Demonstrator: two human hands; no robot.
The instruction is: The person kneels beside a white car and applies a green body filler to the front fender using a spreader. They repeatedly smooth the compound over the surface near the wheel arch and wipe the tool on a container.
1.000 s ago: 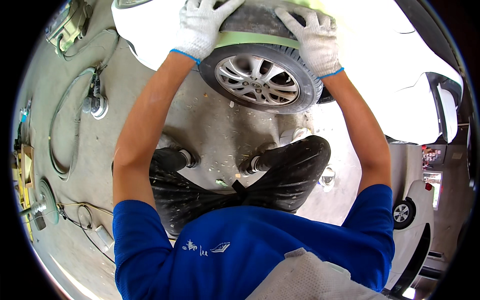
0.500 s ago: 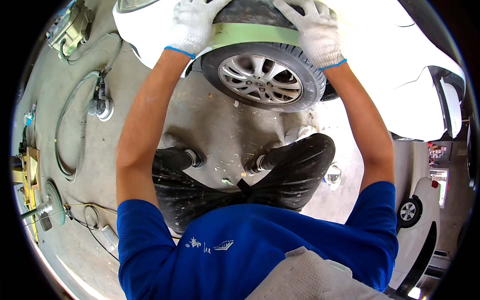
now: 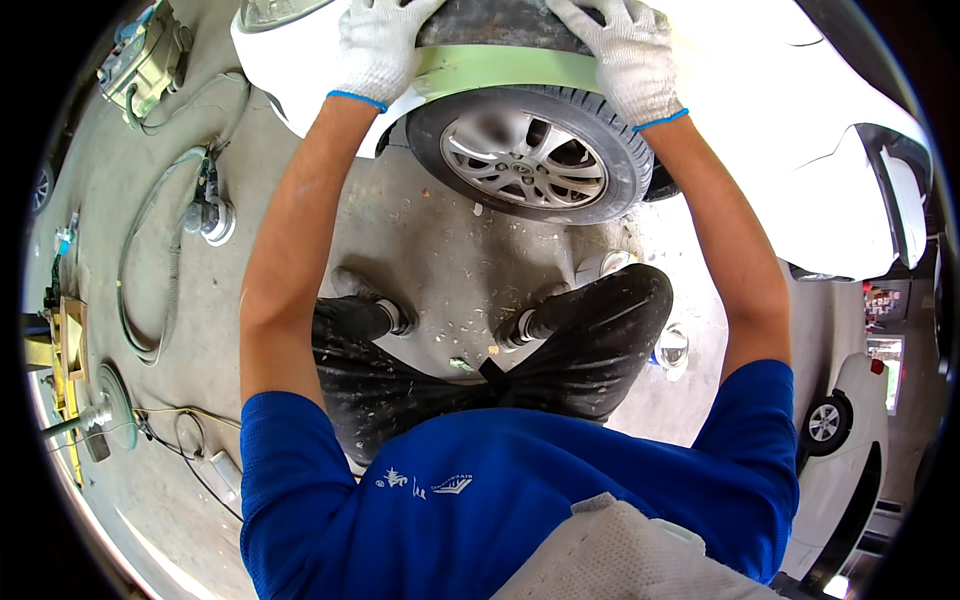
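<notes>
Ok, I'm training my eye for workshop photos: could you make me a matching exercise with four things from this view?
1. Left hand
2. Dark piece
3. Round-pad tool
4. Wheel

A. Lying on the floor
B. Silver-spoked
C. In a white glove
D. Directly above the pale green band

Pairs: 1-C, 2-D, 3-A, 4-B.
</notes>
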